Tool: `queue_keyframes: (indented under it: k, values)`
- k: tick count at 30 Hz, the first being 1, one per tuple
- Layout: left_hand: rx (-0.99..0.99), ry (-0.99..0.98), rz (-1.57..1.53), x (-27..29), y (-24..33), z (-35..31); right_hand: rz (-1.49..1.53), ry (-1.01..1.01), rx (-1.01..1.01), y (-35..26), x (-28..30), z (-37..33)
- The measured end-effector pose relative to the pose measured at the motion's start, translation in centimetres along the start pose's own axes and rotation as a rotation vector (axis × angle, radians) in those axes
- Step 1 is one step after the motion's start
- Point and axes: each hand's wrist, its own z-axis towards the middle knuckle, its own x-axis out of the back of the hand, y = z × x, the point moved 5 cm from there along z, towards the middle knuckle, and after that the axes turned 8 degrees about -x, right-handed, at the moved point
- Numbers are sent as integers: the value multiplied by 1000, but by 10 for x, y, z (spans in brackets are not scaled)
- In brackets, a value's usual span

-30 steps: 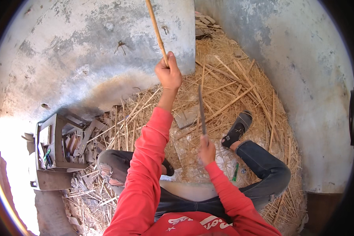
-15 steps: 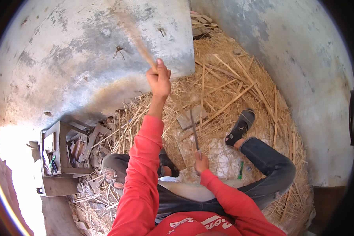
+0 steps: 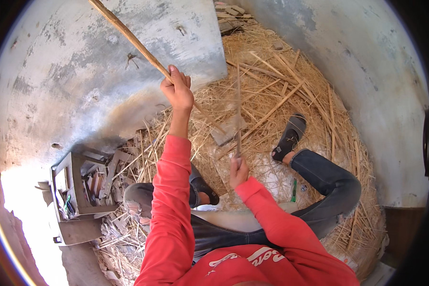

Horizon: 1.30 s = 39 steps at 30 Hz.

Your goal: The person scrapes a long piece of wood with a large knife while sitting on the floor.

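My left hand (image 3: 178, 91), raised out in front of me, is closed around a long wooden stick (image 3: 128, 35). The stick slants up to the far left, and its other end runs down past my wrist toward a flat grey block (image 3: 228, 132) on the floor. My right hand (image 3: 239, 172) sits lower, above the floor between my legs, closed on the lower end of a long, narrow knife (image 3: 239, 125). The knife points away from me, and its blade is blurred by motion. Stick and knife are apart.
Loose straw and split wood strips (image 3: 291, 93) cover the floor. A wooden frame (image 3: 76, 190) with scraps in it stands at the left. Grey walls (image 3: 357, 62) curve around. A small green object (image 3: 294, 189) lies near my right leg.
My left hand has moved slightly left, and the stick, blurred before, now shows sharply, slanting further left. My right hand has risen a little, with the knife pointing straighter away.
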Motion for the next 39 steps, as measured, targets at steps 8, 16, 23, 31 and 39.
queue_keyframes:
  k: [8, 16, 23, 31, 39]
  values:
    - [-80, 27, 52, -1, -2, -11, -264, -117, -285, 46, 8, -19]
    - [-76, 23, 54, -9, -8, -6, -163, -44, -146, -23, -1, -27]
    - [-81, 24, 40, -17, -11, -2, -406, -12, -345, 99, 6, -17]
    - [-94, 8, 27, -8, -12, 0, 432, 6, -58, -56, 9, 23]
    - [-77, 4, 63, -24, -9, -7, -538, -68, -615, 145, 27, -14]
